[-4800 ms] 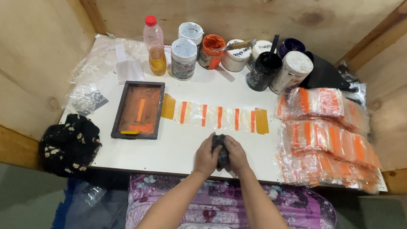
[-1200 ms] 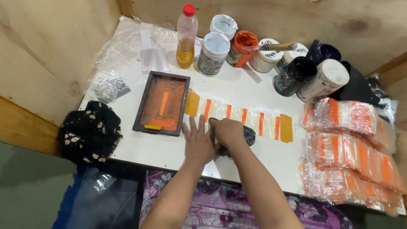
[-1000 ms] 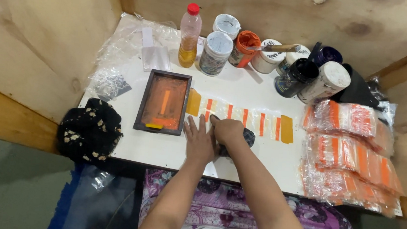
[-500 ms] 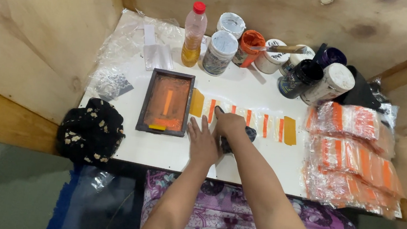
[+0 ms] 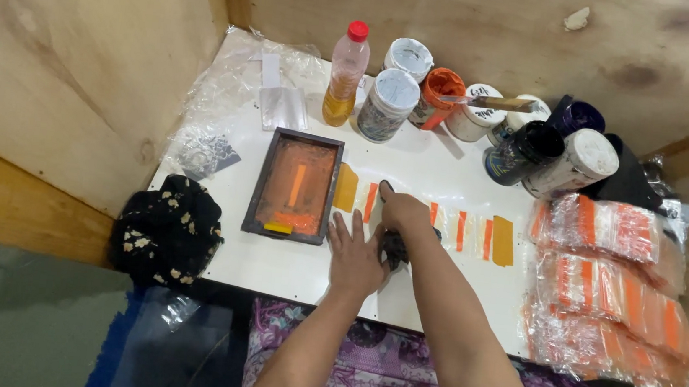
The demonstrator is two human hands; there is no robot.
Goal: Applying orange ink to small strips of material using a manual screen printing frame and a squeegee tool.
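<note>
My left hand lies flat, fingers spread, on the white table at the left end of a strip of clear plastic pouches with orange stripes. My right hand is closed around a dark rag and presses it down on the strip just right of my left hand. A dark-framed screen with orange ink lies just left of both hands, with a small yellow piece at its near edge.
Several paint jars, a bottle of yellow liquid and dark cans stand along the back. Stacks of striped pouches fill the right side. A black spotted cloth hangs at the left edge. Wooden walls enclose the table.
Both hands moved from the table's front middle up and left to the strip's left end; my left hand let go of the rag and flattened on the table.
</note>
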